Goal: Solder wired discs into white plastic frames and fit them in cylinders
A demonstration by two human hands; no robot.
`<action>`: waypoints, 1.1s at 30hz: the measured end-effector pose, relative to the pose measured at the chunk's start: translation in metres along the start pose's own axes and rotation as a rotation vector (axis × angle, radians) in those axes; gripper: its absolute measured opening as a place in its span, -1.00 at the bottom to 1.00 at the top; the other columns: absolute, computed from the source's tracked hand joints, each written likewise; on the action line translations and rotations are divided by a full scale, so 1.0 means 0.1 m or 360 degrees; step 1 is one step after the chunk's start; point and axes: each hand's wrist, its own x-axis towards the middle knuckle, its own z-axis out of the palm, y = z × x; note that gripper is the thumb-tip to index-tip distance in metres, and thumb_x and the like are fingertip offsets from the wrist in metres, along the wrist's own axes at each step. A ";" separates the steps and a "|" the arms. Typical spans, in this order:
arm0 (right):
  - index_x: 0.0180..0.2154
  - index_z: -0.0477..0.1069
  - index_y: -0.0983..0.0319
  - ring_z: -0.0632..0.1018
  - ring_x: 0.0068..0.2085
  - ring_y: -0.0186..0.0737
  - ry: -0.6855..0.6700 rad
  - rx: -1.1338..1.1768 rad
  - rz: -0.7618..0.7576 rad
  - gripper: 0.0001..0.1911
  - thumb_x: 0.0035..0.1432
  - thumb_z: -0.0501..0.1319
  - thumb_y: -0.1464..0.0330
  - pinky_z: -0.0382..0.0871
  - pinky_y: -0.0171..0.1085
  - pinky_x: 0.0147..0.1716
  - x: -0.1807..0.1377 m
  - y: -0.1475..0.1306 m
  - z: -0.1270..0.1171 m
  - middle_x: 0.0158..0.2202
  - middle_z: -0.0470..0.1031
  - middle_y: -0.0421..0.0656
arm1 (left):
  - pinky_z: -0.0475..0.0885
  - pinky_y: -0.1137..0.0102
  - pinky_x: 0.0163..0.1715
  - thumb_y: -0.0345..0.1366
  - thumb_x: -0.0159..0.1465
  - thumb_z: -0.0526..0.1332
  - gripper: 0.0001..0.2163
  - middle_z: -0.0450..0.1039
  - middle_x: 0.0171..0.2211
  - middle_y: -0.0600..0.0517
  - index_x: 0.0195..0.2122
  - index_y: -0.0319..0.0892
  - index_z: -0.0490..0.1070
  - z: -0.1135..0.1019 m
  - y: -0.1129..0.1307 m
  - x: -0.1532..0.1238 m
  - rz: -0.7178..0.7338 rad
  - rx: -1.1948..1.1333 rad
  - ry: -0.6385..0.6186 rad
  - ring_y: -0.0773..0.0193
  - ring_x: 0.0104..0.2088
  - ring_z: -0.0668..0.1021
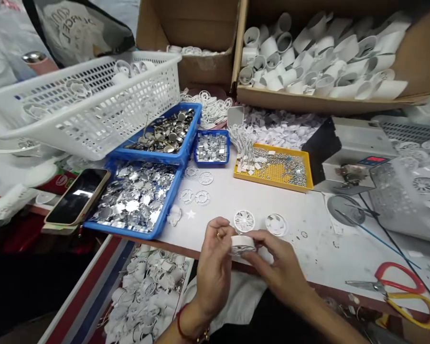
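White ring is pinched between left hand and right hand above near edge of bench, probably light, stiff, slightly slick, crackable if squeezed, so best held by its outer wall.

Glare streaks the phone; silvery pieces glint; outer edges look stretched.

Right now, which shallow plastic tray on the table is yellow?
The yellow rectangular plastic tray, right of the small blue plastic tray. Colour sets it apart from that one, the front blue plastic tray and the blue plastic tray behind it.
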 end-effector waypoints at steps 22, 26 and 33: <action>0.09 0.36 0.14 0.55 -0.08 -0.12 0.0075 -0.0460 -0.0258 -0.46 0.04 0.31 0.37 0.49 -0.19 -0.11 -0.37 0.40 -0.94 -0.06 0.51 -0.08 | 0.45 0.21 -0.17 -0.07 0.14 0.30 -0.67 0.55 -0.28 -0.12 -0.22 -0.22 0.53 0.38 -0.34 0.21 -0.0230 0.1185 -0.0480 0.13 -0.27 0.55; 0.05 0.40 0.20 0.55 -0.15 -0.12 0.0337 -0.0662 -0.0292 -0.53 0.08 0.30 0.31 0.49 -0.17 -0.14 -0.19 0.47 -0.97 -0.11 0.51 -0.05 | -0.08 -0.05 0.29 -0.12 0.00 0.41 -0.41 0.42 0.09 -0.17 0.06 -0.16 0.40 0.42 -0.35 0.55 0.0907 0.2364 -0.0435 -0.07 0.15 0.38; 0.02 0.41 0.25 0.55 -0.15 -0.10 0.0219 -0.0848 -0.0286 -0.57 0.08 0.29 0.31 0.50 -0.16 -0.15 0.09 0.54 -0.85 -0.17 0.52 -0.05 | -0.37 -0.15 0.29 -0.12 0.07 0.33 -0.58 0.60 -0.22 -0.14 -0.06 -0.21 0.50 0.43 -0.54 0.74 0.0930 0.2804 -0.0549 -0.09 0.04 0.50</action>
